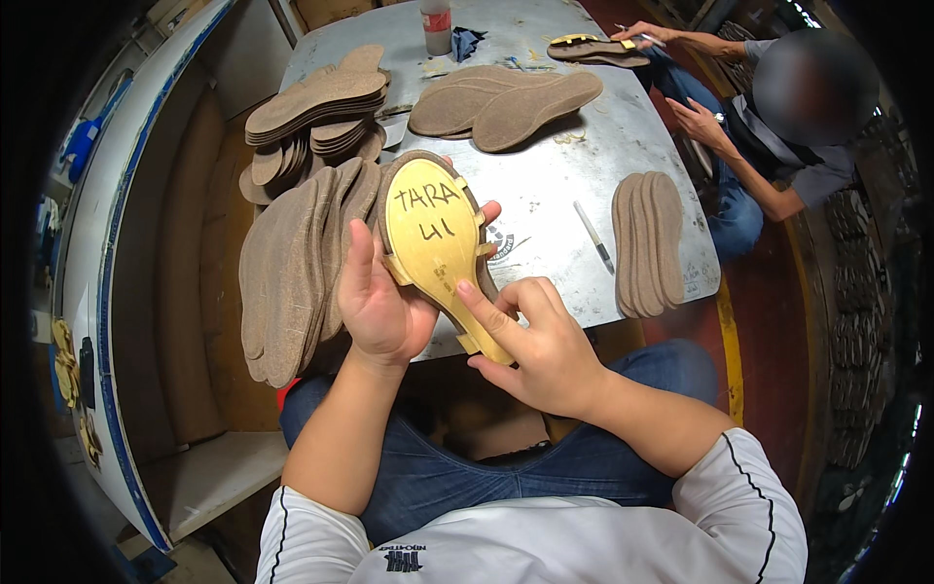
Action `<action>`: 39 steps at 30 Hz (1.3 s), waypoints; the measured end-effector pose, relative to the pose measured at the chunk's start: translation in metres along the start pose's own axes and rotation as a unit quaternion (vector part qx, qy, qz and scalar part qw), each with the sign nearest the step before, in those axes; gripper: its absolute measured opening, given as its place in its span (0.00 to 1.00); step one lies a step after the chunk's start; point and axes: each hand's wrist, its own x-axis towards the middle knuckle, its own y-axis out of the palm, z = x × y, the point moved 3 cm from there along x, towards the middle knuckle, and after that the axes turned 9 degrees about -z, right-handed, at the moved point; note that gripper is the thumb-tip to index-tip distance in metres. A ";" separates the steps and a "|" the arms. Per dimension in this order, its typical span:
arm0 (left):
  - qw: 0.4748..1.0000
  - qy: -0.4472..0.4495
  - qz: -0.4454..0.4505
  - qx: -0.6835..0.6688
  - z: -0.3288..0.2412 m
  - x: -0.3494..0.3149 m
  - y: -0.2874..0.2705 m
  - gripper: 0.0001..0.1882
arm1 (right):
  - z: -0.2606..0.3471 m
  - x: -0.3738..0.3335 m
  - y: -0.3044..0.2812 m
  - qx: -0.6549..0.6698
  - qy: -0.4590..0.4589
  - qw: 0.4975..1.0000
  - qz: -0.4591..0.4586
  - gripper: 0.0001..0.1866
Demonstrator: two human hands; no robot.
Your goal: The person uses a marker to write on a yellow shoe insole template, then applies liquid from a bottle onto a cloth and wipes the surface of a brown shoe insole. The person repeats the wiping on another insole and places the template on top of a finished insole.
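Observation:
A yellow sole-shaped template (428, 219) with dark handwriting and small side tabs lies over a brown insole (385, 177), whose edge shows around it. My left hand (384, 311) supports both from beneath. Its thumb stands off to the left, while fingertips curl past the right edge. With the index finger laid on the narrow middle of the template and the thumb by its lower end, my right hand (550, 355) grips the same piece. The remaining fingers of that hand are bent.
Stacks of brown insoles (292, 263) rise at the left; more insoles (506, 102) lie farther back and a row (650, 243) at right. A marker (593, 237) and a bottle (437, 27) are on the metal table (555, 185). Across it, a co-worker (778, 146) handles another template.

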 end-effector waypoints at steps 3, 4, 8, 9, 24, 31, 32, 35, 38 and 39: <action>1.000 0.002 0.010 0.017 0.000 0.000 0.000 0.53 | 0.000 0.000 0.001 0.000 0.000 1.000 0.002 0.58; 1.000 0.003 0.013 0.018 0.000 0.000 0.001 0.53 | 0.000 0.000 0.000 0.001 -0.001 1.000 -0.001 0.58; 0.999 0.008 0.020 0.027 0.001 -0.002 0.003 0.52 | -0.003 0.000 0.000 0.001 -0.005 1.000 -0.004 0.57; 0.999 0.010 0.020 0.030 0.001 -0.003 0.003 0.53 | -0.004 0.000 0.000 0.001 -0.006 1.000 -0.004 0.56; 0.997 -0.001 0.026 0.078 -0.004 -0.012 0.012 0.38 | -0.006 0.000 0.001 -0.005 -0.021 0.999 -0.034 0.54; 0.996 -0.001 -0.001 0.094 -0.002 -0.010 0.012 0.34 | -0.006 -0.001 0.002 0.002 -0.013 0.999 -0.032 0.54; 0.996 -0.003 0.001 0.094 -0.002 -0.009 0.012 0.34 | -0.006 -0.001 0.002 0.004 -0.010 0.999 -0.031 0.54; 0.996 -0.009 0.010 0.090 -0.004 -0.008 0.011 0.34 | -0.006 0.000 0.001 0.005 -0.007 1.000 -0.028 0.54; 0.997 -0.014 0.001 0.081 -0.004 -0.006 0.009 0.34 | -0.005 0.001 0.001 0.007 -0.011 0.999 -0.033 0.54; 0.997 -0.018 -0.006 0.078 -0.005 -0.006 0.008 0.34 | -0.004 0.002 0.000 0.008 -0.012 0.999 -0.036 0.54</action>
